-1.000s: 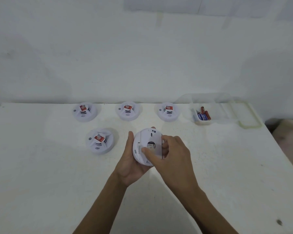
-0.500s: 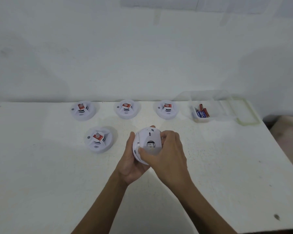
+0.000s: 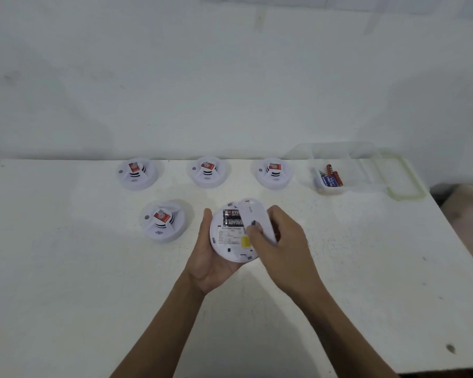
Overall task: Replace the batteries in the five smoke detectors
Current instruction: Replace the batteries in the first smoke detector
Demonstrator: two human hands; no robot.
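Hands meet over the white worktop (image 3: 66,282): the left hand (image 3: 212,257) cradles a round white plastic smoke detector (image 3: 230,241) turned underside up, black batteries (image 3: 233,218) exposed, while the right hand (image 3: 280,246) pinches its white round back cover (image 3: 253,216), lifted aside. Four more white detectors (image 3: 163,221) and a clear plastic box (image 3: 336,170) of spare batteries line the far edge.

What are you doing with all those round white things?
Those are smoke detectors. The left hand holds one smoke detector upside down, and the right hand is lifting its back cover off, so the black batteries inside show. Four more detectors sit on the white table, waiting. A clear box in the far right corner holds more batteries.
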